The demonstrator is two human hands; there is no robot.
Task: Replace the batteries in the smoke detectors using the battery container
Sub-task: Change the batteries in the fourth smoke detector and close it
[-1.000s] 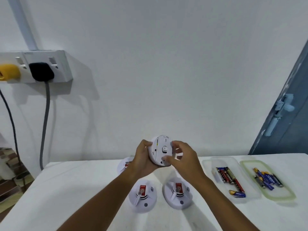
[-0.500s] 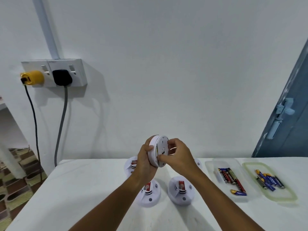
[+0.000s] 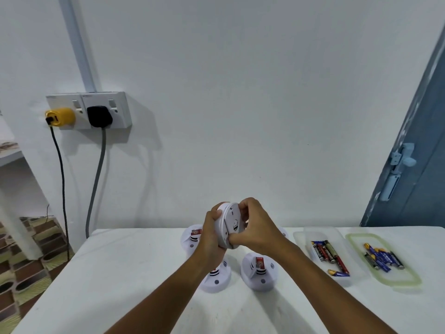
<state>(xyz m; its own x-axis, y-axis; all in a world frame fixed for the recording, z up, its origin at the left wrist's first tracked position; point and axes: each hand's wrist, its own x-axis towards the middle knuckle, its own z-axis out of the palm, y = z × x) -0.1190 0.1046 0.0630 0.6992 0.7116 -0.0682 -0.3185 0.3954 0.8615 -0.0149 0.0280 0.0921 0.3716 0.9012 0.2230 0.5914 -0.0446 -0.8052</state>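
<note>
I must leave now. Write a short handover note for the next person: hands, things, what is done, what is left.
Left hand and right hand both grip one smoke detector on edge above the table; its back is not yet open.
Detectors on the table: at least three, two near, one behind.
Batteries lie in the clear container and the green-rimmed lid.
Done: cannot tell. Left: open it, swap batteries.

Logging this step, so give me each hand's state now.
Left hand: grips the smoke detector.
Right hand: grips the same smoke detector.
</note>
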